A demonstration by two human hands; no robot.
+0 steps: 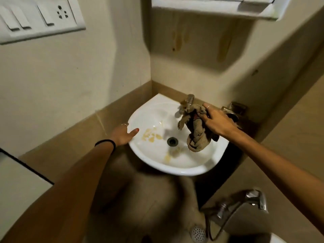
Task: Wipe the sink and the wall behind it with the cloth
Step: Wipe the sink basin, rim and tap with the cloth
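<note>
Cloth [196,127]: bunched, gripped by right hand [217,120], hanging over basin beside tap [188,100]
Left hand [122,134]: fingers spread, resting on sink [175,170] rim
Stains [150,135]: between both hands

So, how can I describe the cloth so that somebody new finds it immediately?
Find the white corner sink under the wall cabinet. Over its right side, just below the tap, the right hand holds up a bunched cloth. It is the only soft, brownish thing there, hanging above the basin and its yellow stains.
</note>
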